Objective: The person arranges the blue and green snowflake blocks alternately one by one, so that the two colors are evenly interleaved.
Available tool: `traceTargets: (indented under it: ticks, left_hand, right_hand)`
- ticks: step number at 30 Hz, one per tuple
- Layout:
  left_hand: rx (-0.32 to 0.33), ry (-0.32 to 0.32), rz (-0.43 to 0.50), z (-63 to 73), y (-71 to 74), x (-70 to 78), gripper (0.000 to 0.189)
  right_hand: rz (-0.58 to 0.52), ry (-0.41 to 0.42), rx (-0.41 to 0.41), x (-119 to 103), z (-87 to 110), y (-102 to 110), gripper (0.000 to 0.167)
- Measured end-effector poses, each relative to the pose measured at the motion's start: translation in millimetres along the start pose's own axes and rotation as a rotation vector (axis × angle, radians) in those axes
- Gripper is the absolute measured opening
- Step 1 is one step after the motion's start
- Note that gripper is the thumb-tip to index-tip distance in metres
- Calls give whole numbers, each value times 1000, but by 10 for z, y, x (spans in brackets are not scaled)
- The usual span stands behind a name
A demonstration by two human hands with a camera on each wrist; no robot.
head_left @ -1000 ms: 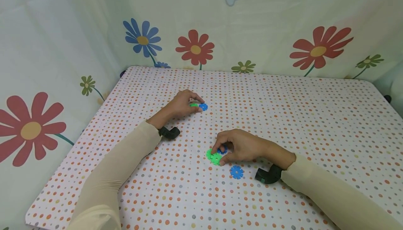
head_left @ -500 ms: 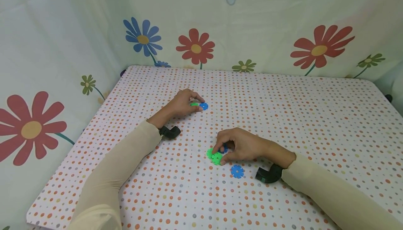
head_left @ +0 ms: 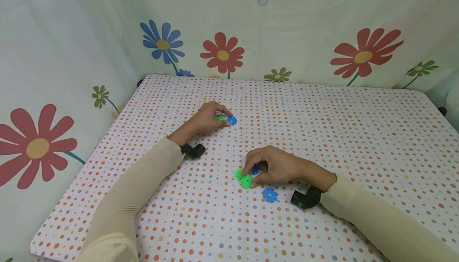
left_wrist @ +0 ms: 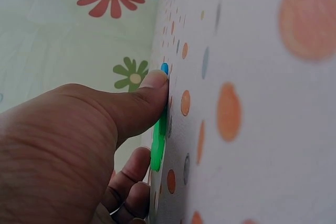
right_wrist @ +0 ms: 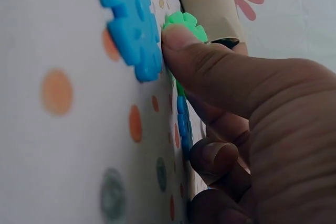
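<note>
In the head view my left hand [head_left: 207, 118] is at the middle of the spotted table, pinching a blue notched plastic disc [head_left: 232, 121] between thumb and index finger. A green notched disc [head_left: 221, 119] lies behind it, partly covered by the hand; the left wrist view shows this green disc [left_wrist: 158, 148] flat against the tabletop. Closer in, my right hand [head_left: 274, 164] pinches a green notched disc [head_left: 246, 181]. It overlaps a second green disc [head_left: 238, 174]. Beneath the right fingers a blue disc [head_left: 255, 170] is mostly hidden.
Another blue notched disc [head_left: 270, 195] lies flat on the table [head_left: 201, 222], just nearer than the right hand. Dark wrist-camera mounts jut out below both wrists. A flower-printed curtain [head_left: 287, 50] hangs along the table's back and left side.
Both hands stay almost in place. The green disc in the right hand has shifted very slightly against the green disc beside it.
</note>
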State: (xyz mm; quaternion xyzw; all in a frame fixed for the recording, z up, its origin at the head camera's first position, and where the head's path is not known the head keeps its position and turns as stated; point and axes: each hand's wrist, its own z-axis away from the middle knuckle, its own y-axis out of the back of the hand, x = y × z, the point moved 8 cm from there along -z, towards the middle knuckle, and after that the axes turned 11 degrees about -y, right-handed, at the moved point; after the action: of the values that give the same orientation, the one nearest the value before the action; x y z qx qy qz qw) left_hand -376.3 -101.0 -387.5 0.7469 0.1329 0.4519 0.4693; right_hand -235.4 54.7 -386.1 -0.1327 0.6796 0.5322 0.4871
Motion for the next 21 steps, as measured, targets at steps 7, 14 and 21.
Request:
traceTargets:
  ticks: [7, 14, 21]
  left_hand:
    - [-3, 6, 4, 6, -5, -15, 31]
    - [-1, 1, 3, 3, -9, -31, 32]
    - [5, 17, 18, 10, -8, -33, 30]
  right_hand:
    - [-6, 8, -12, -32, 6, -11, 24]
    - [-3, -11, -16, -28, 5, -12, 20]
    - [-26, 0, -32, -38, 3, -22, 19]
